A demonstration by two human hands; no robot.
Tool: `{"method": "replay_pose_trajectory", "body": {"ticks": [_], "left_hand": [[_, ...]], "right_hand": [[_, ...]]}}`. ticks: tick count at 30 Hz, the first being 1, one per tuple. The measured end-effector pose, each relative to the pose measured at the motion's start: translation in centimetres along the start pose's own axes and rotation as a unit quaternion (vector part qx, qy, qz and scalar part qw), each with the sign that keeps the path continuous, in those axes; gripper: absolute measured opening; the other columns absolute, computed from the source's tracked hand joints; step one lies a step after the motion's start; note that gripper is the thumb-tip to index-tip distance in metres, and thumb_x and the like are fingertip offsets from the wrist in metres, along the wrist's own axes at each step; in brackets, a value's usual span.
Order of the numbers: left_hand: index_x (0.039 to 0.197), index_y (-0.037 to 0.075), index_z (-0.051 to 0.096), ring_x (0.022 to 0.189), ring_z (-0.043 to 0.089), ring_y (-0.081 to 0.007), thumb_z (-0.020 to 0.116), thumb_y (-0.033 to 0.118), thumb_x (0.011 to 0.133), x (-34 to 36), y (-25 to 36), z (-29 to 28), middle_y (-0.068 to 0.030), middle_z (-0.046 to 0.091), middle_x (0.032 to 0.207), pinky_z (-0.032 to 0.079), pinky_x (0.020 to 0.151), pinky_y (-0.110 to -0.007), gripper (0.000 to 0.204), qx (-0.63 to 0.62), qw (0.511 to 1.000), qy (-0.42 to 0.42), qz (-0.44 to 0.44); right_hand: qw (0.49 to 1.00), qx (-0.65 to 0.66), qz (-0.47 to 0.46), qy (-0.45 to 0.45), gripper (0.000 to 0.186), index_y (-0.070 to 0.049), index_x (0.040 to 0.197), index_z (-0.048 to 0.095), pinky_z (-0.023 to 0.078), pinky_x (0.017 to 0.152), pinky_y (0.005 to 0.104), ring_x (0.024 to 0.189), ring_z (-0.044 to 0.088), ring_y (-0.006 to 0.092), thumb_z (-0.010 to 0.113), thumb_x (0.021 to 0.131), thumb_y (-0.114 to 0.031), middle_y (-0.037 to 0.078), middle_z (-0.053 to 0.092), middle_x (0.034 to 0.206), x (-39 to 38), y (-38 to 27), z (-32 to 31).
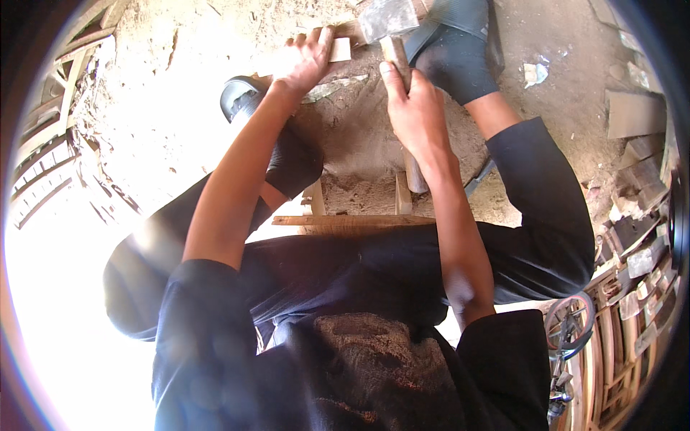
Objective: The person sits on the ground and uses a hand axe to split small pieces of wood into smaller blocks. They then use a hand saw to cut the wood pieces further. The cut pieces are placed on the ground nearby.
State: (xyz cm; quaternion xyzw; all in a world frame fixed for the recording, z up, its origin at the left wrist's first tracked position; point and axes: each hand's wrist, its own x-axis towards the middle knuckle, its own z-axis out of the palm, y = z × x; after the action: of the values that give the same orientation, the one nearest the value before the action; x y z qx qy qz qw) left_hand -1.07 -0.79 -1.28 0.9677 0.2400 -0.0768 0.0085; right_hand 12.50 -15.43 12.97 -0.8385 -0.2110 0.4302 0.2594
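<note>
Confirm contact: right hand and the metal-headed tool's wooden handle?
Touching. The head view shows the right hand closed around the wooden handle, thumb lying against it, with handle showing beyond both sides of the grip.

Shows dull, blotchy metal on the hammer head [389, 19] toward twelve o'clock, worn wood along its handle [394, 53], rough earth across the floor [568, 122] toward two.
</note>
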Motion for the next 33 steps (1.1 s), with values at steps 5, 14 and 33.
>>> {"method": "replay_pose_trajectory", "body": {"ticks": [5,14,33], "left_hand": [[0.125,0.004,0.05,0.095,0.063,-0.0278,0.056,0.038,0.089,-0.1,-0.1,-0.6,-0.0134,0.06,0.107,0.053,0.08,-0.042,0.049,0.005,1.0,0.013,-0.005],[0.122,0.001,0.05,0.09,0.065,-0.0265,0.052,0.017,0.088,0.1,-0.8,-0.8,-0.0134,0.061,0.101,0.055,0.076,-0.037,0.037,0.031,0.999,-0.02,0.016],[0.121,0.011,0.054,0.1,0.061,-0.0297,0.079,0.032,0.072,0.3,-2.7,-2.5,-0.0119,0.059,0.107,0.051,0.09,-0.039,0.059,-0.25,0.966,0.023,0.062]], "right_hand": [[1.0,0.006,0.011,0.011,0.051,0.01,0.095,0.058,0.051,0.073,0.0506,0.082,0.064,0.0483,0.048,0.097,-0.041,0.034,0.063,0.082,-0.3,0.4,1.1],[0.999,-0.026,0.03,-0.023,0.05,0.009,0.096,0.057,0.049,0.074,0.0515,0.084,0.062,0.0494,0.047,0.097,-0.041,0.034,0.063,0.082,-1.0,0.9,0.6],[0.972,0.165,0.153,-0.065,0.036,-0.005,0.081,0.051,0.043,0.039,0.0281,0.045,0.05,0.0098,0.054,0.097,-0.037,0.001,0.05,0.059,-1.2,4.0,0.3]]}}
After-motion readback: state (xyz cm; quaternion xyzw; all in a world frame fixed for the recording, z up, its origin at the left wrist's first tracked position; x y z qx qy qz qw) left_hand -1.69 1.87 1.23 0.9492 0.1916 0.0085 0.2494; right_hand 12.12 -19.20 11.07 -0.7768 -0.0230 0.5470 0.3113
